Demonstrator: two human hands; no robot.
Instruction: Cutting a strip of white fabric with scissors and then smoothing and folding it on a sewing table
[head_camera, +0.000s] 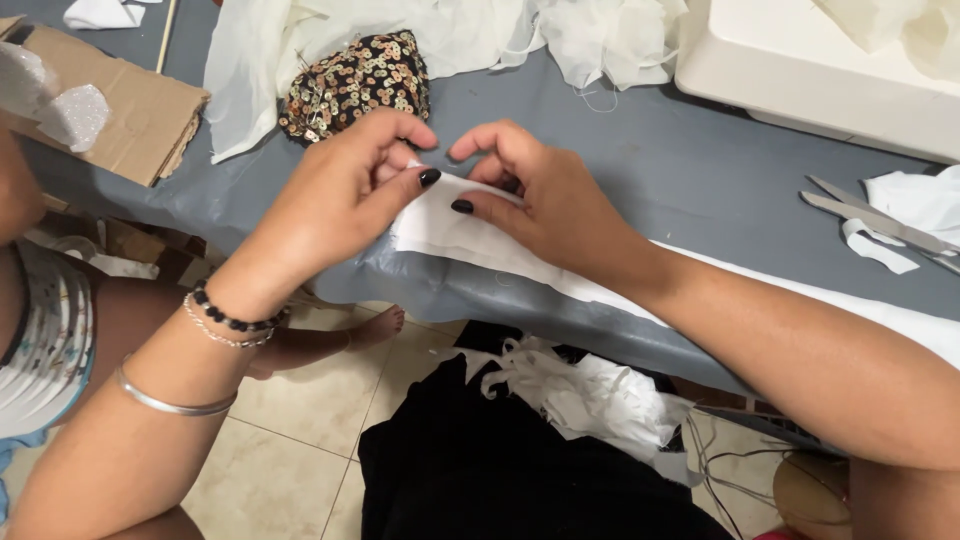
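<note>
Risk: white fabric strip (470, 240), pinched at its end by left hand (345, 195) and right hand (535, 195), likely slips off counter (680, 170) edge if either pinch loosens.

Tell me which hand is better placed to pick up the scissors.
Right. The right hand pinches the white fabric strip on the side nearer the scissors, which lie to the right on the grey table. The left hand would probably have to cross over it.
</note>
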